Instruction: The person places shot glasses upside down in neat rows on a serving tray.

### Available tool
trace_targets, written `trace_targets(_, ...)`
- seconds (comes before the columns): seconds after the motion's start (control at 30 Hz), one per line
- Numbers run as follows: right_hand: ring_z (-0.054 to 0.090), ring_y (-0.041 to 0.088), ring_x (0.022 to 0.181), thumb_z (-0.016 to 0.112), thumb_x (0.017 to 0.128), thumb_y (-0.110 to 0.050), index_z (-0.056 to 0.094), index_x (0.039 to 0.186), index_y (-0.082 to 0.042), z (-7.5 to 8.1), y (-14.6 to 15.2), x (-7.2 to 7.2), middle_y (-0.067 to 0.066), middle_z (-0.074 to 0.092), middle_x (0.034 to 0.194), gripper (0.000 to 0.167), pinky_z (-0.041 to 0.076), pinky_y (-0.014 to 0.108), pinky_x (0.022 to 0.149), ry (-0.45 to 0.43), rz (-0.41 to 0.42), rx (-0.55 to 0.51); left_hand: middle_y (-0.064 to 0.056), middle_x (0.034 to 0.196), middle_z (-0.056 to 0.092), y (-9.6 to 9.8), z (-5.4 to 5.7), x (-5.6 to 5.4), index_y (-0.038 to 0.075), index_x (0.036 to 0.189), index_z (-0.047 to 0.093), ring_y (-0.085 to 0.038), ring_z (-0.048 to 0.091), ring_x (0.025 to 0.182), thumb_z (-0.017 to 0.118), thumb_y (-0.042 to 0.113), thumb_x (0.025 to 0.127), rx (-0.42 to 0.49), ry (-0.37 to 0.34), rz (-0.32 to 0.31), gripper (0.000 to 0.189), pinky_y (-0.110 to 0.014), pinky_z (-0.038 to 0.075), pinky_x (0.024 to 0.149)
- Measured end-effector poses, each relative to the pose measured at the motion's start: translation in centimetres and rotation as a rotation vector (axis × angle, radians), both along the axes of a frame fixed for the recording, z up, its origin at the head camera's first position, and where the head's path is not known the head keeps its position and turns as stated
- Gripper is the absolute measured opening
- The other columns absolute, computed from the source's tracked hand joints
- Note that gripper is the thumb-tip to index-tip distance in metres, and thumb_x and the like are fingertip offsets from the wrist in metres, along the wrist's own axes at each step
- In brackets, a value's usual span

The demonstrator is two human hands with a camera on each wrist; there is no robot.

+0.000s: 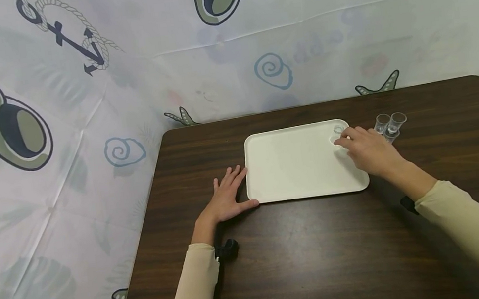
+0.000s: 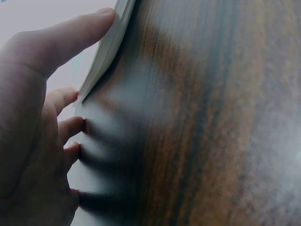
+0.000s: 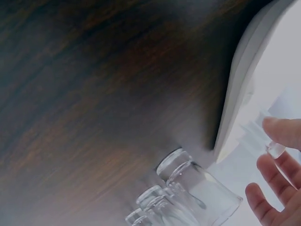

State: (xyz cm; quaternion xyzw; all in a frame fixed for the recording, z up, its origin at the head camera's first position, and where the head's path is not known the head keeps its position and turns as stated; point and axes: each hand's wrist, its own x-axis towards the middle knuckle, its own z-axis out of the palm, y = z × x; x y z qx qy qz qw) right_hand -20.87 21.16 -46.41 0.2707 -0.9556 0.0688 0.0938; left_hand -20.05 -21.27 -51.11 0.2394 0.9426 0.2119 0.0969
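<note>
Left hand: fingers spread, gripping nothing, touching the left edge of the white tray; light pressure here should steady it. Small clear glass: at the tray's far right corner, base contact uncertain. Right hand: thumb and fingers pinching that glass; best released upright, gently. Three spare glasses: clustered on the brown table, near the right hand; nudging is a risk.

Room over middle of tray — left grip blocks left edge; right grip, glasses crowd far right.
</note>
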Motion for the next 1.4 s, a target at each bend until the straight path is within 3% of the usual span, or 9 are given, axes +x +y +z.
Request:
trace_targets(0.4,0.057,0.036,0.099,0.076,0.082,-0.008,0.069,0.117,-0.006,1.8,1.5,0.6,0.013,0.06,0.114,0.036,0.045,0.053,0.074,0.082,-0.011,-0.174,-0.002,0.164,0.012,0.0,0.1,-0.1,0.026,0.159,0.017,-0.027,0.002,0.15,0.064,0.068,0.082,-0.004,-0.002,0.011,0.1,-0.066,-0.003,0.111)
trace_targets(0.67,0.059,0.031,0.089,0.076,0.082,-0.01,0.068,0.119,-0.008,2.4,3.1,2.0,0.011,0.059,0.112,0.038,0.047,0.048,0.069,0.054,-0.085,-0.229,-0.002,0.164,0.011,0.1,0.1,-0.2,0.027,0.159,0.017,-0.026,0.001,0.15,0.063,0.068,0.083,-0.009,-0.004,0.01,0.099,-0.066,-0.003,0.11)
trace_targets(0.8,0.058,0.032,0.089,0.077,0.081,-0.011,0.068,0.119,-0.009,2.2,4.0,2.8,0.012,0.059,0.113,0.039,0.046,0.049,0.068,0.04,-0.121,-0.248,-0.002,0.164,0.012,0.1,0.2,-0.2,0.027,0.159,0.016,-0.026,0.001,0.15,0.063,0.068,0.083,-0.012,-0.007,0.01,0.098,-0.065,-0.003,0.111)
trace_targets(0.93,0.055,0.038,0.1,0.076,0.083,-0.015,0.066,0.122,-0.008,1.8,5.0,3.5,0.016,0.057,0.12,0.041,0.044,0.056,0.071,-0.007,-0.183,-0.254,-0.002,0.164,0.011,0.1,0.2,-0.1,0.028,0.159,0.016,-0.026,0.001,0.15,0.063,0.068,0.083,-0.017,-0.011,0.007,0.098,-0.065,-0.003,0.111)
trace_targets(1.13,0.057,0.04,0.091,0.079,0.084,-0.025,0.065,0.125,-0.009,0.8,5.8,3.9,0.02,0.057,0.118,0.046,0.043,0.057,0.065,-0.035,-0.27,-0.264,-0.004,0.164,0.012,0.1,0.3,-0.1,0.024,0.159,0.017,-0.028,0.002,0.15,0.064,0.066,0.083,-0.011,-0.003,0.002,0.099,-0.067,-0.002,0.11)
trace_targets(1.27,0.059,0.042,0.094,0.078,0.085,-0.032,0.061,0.13,-0.01,0.3,5.9,4.0,0.021,0.056,0.122,0.053,0.045,0.059,0.064,-0.073,-0.329,-0.288,-0.004,0.164,0.012,0.0,0.1,0.0,0.025,0.159,0.017,-0.028,0.002,0.15,0.064,0.067,0.083,-0.011,-0.003,0.004,0.099,-0.067,-0.002,0.11)
trace_targets(1.4,0.06,0.036,0.084,0.076,0.086,-0.033,0.057,0.135,-0.009,-0.1,5.8,4.2,0.019,0.055,0.119,0.058,0.046,0.057,0.06,-0.119,-0.372,-0.312,-0.003,0.164,0.012,0.0,0.0,0.0,0.026,0.159,0.017,-0.028,0.002,0.15,0.064,0.067,0.083,-0.01,-0.005,0.008,0.099,-0.066,-0.002,0.11)
